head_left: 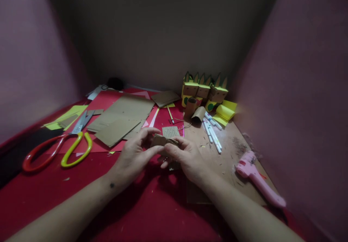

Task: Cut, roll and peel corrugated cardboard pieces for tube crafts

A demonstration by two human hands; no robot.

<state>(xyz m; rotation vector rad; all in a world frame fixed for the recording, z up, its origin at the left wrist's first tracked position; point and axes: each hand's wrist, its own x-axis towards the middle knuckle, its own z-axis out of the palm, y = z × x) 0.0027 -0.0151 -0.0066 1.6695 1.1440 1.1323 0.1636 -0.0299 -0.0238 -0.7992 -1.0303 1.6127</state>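
Note:
Both my hands meet over the red table surface [152,213] and hold one small folded piece of brown cardboard [161,140]. My left hand [136,155] pinches its left side, thumb and fingers closed on it. My right hand [185,156] grips its right side with curled fingers. Just behind the piece lies a small corrugated cardboard rectangle [170,131].
Scissors with orange and yellow handles [58,148] lie at the left. Flat cardboard sheets [122,118] sit behind them. Small yellow and brown box figures [203,89], cardboard rolls [194,110] and white markers [212,131] stand at the back right. A pink glue gun [257,178] lies on the right.

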